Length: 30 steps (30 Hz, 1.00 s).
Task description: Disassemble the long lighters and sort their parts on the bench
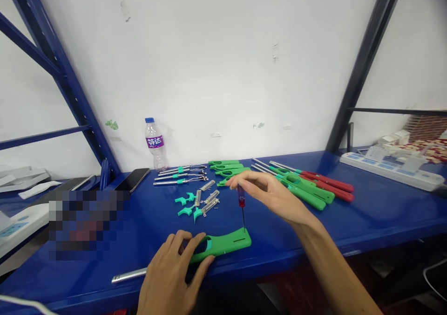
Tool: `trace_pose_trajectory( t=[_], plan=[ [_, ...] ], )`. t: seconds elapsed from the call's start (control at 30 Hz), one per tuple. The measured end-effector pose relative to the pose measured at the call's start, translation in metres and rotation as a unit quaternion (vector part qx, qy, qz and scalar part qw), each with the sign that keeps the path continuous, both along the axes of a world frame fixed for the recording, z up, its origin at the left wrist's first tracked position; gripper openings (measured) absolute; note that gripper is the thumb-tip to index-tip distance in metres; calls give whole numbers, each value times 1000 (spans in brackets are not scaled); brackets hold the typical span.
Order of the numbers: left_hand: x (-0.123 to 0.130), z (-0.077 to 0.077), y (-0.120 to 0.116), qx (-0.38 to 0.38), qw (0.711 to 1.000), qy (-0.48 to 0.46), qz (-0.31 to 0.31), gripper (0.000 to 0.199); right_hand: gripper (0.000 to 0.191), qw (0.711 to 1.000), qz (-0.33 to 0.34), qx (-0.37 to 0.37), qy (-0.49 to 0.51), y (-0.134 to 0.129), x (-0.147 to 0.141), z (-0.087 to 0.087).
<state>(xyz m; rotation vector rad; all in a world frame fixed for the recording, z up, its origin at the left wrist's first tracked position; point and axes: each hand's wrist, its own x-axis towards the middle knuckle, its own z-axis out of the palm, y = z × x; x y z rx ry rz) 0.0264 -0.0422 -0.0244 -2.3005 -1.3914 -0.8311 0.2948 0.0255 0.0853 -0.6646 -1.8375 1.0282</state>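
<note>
- Green plastic makes the handle of a long lighter (228, 243), which lies on the blue table (286, 245), close to its near edge.
- A silver tube (130, 275) pokes out past the left hand (172, 270); near the handle's other end is a thin dark slot (240, 239).
- The left fingers and thumb bend around the handle by its hole, holding it.
- The right hand (267, 191) has its fingers closed around the top of a red screwdriver (241, 200). It stands nearly straight up, its tip at the handle's far end.
- The step looks like turning a screw, but I cannot see one.
- The next move seems to need a still lighter and a gentle push and twist.
</note>
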Motion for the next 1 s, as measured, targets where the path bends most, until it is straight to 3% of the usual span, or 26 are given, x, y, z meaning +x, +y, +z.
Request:
trace_pose_trajectory(
  t=[0.2,0.3,0.4,0.47,0.53,0.73,1.0],
  plan=[
    [0,1,-1,1,1000,1,-3,36,23,999,15,-18,40,3,-4,-5],
    [0,0,-1,-2,1000,3,-2,37,25,996,-54,48,53,-2,-1,-3],
    [-1,-1,0,-4,1000,6,0,38,23,985,-103,78,-117,-12,8,2],
    [-1,-2,1,0,1000,6,2,38,19,961,-74,56,-259,-16,15,2],
    [-1,-2,2,7,1000,6,5,38,12,939,-42,39,-340,-17,20,-1],
    [-2,-3,1,4,1000,9,9,37,13,920,-46,36,-387,-9,17,-15],
    [-1,-2,1,6,1000,4,10,38,10,912,-28,20,-408,-2,10,-14]
  ],
)
